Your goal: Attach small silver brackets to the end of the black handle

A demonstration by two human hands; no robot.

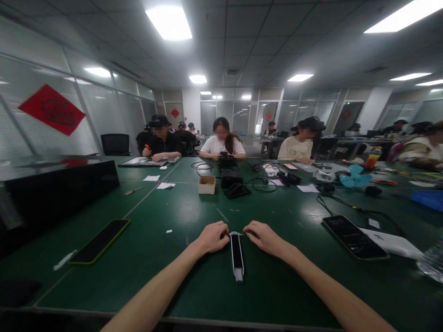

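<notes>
A narrow device (237,253) with a black face and pale edges lies lengthwise on the green table (138,290), its light grey end towards me. My left hand (213,237) is at the left of its far end, fingers curled and closed, with a ring on one finger. On the other side, my right hand (266,237) rests with bent fingers pressed together, the fingertips close to the same end. A thin pale bit shows across the device's far end between both hands. What the fingers pinch, if anything, is too small to make out.
Left lies a green-edged phone (100,242); right, a dark phone (355,237) beside a white box (392,242). Ahead stand a small open box (206,185) and black equipment (231,179). A blue fan (355,176) and cables are farther right. Several people sit opposite.
</notes>
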